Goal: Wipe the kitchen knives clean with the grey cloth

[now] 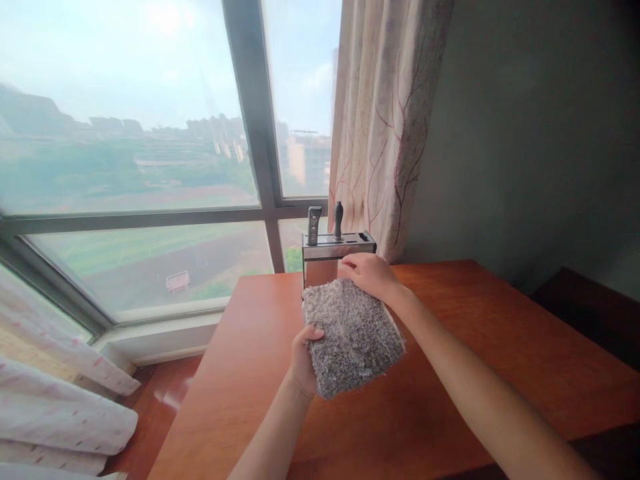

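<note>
Daylit corner of a room: a framed window (125,153) fills the far left, showing greenery and hazy buildings, with a patterned curtain (387,120) at its right and a plain dark wall (520,133) beyond. A second, pale curtain (60,407) hangs at the near left, beside a reddish-brown floor (163,400). The smooth, reddish wooden table (450,413) carries a metal-topped knife holder (325,252) at its far end, from which a flat dark handle (314,227) and a rounded dark handle (339,220) stand up.

The grey cloth (355,343), shaggy and roughly square, lies above the near side of the holder and hides its lower part; whether it touches the table cannot be told. The left hand (303,360) grips its left edge, thumb on top, the remaining fingers out of sight beneath. The right hand (373,275) is at the cloth's far edge, before the holder, fingers bent and nearly together; whether they pinch anything is unclear.

Judged by its pile, the cloth should be light, soft, hardly breakable and not slippery. Its spread shape suggests some thickness, though unsupported corners would probably droop. Opposite edges, thumb above and fingers below, appear the soundest hold.
</note>
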The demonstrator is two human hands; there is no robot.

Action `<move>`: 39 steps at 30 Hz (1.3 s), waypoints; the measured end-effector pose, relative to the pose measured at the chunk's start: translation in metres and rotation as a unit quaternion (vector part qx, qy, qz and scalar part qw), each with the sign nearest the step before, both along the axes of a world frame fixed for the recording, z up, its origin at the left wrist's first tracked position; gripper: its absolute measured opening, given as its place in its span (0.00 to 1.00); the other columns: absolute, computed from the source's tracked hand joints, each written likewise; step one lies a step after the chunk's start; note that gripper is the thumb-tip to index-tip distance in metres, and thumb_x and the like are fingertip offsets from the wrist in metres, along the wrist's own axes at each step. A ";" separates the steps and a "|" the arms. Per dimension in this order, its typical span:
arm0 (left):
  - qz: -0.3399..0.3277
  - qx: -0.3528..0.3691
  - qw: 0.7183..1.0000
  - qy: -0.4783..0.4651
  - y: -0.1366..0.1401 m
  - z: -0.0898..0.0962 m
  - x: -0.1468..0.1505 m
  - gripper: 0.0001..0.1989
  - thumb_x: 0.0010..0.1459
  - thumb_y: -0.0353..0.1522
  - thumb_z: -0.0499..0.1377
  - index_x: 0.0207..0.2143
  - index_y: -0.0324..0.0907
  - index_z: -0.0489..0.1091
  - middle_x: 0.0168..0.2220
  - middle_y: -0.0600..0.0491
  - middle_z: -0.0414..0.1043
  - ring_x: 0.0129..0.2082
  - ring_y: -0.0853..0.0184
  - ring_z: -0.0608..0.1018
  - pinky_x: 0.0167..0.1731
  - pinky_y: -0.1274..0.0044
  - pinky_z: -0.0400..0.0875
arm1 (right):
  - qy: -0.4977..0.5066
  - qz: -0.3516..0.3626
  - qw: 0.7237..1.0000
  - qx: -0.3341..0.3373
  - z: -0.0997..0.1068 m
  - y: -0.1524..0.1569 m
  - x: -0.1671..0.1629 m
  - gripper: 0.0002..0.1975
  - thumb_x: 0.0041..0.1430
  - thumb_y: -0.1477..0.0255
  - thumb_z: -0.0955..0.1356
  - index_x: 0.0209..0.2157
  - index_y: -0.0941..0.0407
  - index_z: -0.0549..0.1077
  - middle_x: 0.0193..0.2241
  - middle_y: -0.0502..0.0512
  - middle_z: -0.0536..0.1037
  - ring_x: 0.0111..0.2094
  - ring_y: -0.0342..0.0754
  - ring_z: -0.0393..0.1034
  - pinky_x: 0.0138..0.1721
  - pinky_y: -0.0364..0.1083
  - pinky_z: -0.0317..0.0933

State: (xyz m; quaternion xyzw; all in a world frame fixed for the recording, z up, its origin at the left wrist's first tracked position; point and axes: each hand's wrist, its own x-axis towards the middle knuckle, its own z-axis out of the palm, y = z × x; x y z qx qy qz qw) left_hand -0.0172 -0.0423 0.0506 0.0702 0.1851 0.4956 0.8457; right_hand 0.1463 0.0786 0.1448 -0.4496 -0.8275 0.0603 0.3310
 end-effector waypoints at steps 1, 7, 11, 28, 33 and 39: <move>0.001 0.002 1.000 -0.004 0.001 0.000 -0.001 0.30 0.44 0.30 0.55 0.52 0.33 0.66 0.38 0.42 0.78 0.42 0.48 0.78 0.46 0.58 0.67 | 0.018 -0.039 0.999 0.029 0.007 0.005 0.000 0.09 0.59 0.68 0.64 0.36 0.52 0.77 0.35 0.54 0.80 0.36 0.51 0.73 0.38 0.48 0.63; 0.009 0.009 1.000 -0.007 0.003 0.003 -0.001 0.29 0.46 0.31 0.55 0.52 0.32 0.66 0.38 0.41 0.78 0.43 0.48 0.78 0.49 0.57 0.65 | 0.117 -0.147 0.980 0.062 0.045 0.052 -0.012 0.18 0.57 0.62 0.66 0.47 0.55 0.70 0.32 0.54 0.79 0.34 0.52 0.73 0.37 0.48 0.64; 0.035 -0.006 0.999 -0.003 0.005 0.005 -0.001 0.29 0.46 0.31 0.55 0.53 0.31 0.65 0.38 0.41 0.78 0.43 0.48 0.78 0.49 0.58 0.65 | 0.099 -0.114 0.989 0.008 0.054 0.080 -0.029 0.29 0.53 0.63 0.69 0.55 0.57 0.62 0.39 0.58 0.78 0.39 0.54 0.73 0.41 0.50 0.65; 0.074 -0.046 0.995 0.042 0.010 0.003 0.001 0.31 0.44 0.29 0.56 0.54 0.30 0.63 0.34 0.41 0.78 0.40 0.49 0.79 0.46 0.58 0.68 | 0.138 -0.119 0.982 0.055 0.135 0.101 -0.031 0.20 0.51 0.72 0.71 0.47 0.56 0.70 0.34 0.57 0.77 0.35 0.52 0.74 0.38 0.52 0.68; 0.076 -0.055 0.995 0.043 0.012 0.002 0.001 0.30 0.43 0.29 0.57 0.53 0.31 0.64 0.34 0.41 0.78 0.39 0.49 0.79 0.44 0.58 0.69 | 0.197 -0.068 0.973 0.098 0.182 0.107 -0.021 0.22 0.55 0.72 0.69 0.50 0.64 0.65 0.37 0.56 0.76 0.32 0.45 0.75 0.36 0.46 0.67; 0.080 -0.055 0.993 0.071 0.012 0.001 0.002 0.26 0.44 0.29 0.57 0.49 0.34 0.66 0.34 0.43 0.78 0.38 0.51 0.79 0.43 0.58 0.70 | 0.190 -0.101 0.965 0.149 0.227 0.086 -0.007 0.23 0.60 0.67 0.64 0.52 0.66 0.60 0.39 0.58 0.75 0.24 0.35 0.71 0.28 0.38 0.62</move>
